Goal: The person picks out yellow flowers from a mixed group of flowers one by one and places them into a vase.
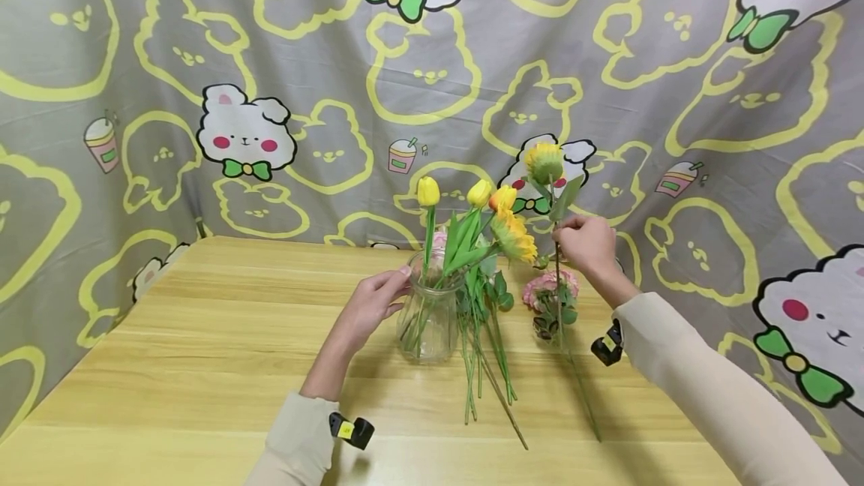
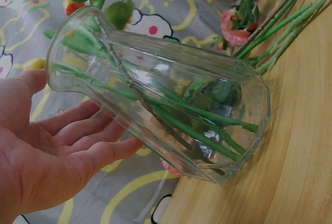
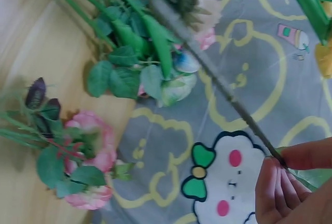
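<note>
A clear glass vase (image 1: 430, 321) stands upright on the table, holding yellow and orange tulips (image 1: 428, 192) and an orange-yellow sunflower (image 1: 514, 235). My left hand (image 1: 370, 306) is at the vase's left side near the neck. In the left wrist view its thumb touches the rim, while the relaxed fingers (image 2: 78, 130) lie along the glass. My right hand (image 1: 589, 247) pinches the stem (image 3: 228, 97) of another yellow sunflower (image 1: 544, 163), upright to the right of the vase. That stem hangs below the hand, over the table.
Right of the vase lie loose green stems (image 1: 482, 351) with leaves and pale flowers (image 3: 179, 86). A pink flower bunch (image 1: 550, 291) lies farther right. The wooden table (image 1: 202, 366) ends at a patterned grey curtain (image 1: 324, 58).
</note>
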Tool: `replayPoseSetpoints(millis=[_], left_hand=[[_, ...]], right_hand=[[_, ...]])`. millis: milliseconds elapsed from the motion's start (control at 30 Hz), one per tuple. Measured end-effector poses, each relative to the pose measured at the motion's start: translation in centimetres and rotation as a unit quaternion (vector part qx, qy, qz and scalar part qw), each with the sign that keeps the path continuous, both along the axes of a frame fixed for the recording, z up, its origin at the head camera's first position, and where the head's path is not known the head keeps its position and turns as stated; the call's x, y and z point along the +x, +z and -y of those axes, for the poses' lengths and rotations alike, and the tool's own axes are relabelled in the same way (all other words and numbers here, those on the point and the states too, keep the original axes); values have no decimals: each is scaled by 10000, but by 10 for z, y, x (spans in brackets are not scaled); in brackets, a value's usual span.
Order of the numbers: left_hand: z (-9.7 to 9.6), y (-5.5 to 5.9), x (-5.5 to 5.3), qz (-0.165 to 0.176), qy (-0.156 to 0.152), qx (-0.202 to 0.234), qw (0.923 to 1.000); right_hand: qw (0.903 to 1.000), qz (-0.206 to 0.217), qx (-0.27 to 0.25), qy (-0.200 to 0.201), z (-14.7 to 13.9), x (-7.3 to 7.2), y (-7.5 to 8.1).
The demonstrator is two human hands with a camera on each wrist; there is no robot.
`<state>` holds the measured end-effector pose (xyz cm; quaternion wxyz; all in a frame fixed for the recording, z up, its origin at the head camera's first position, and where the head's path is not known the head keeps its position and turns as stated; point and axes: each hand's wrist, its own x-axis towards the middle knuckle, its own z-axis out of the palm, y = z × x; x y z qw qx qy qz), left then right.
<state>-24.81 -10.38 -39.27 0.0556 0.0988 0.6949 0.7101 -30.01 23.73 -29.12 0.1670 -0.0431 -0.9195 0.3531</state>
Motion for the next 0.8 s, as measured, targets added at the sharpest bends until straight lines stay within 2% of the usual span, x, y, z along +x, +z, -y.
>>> replayPoseSetpoints(millis=[267, 567, 800], left_hand=[[0, 0, 0, -3, 58, 20, 10000], [0, 1, 0, -13, 45, -11, 10000], [0, -2, -1, -33, -15, 3, 10000]], right_hand=[[9987, -243, 112, 428, 3, 9, 28], [9973, -311, 105, 658, 12, 21, 66], [9924, -783, 292, 908, 36, 28, 91]])
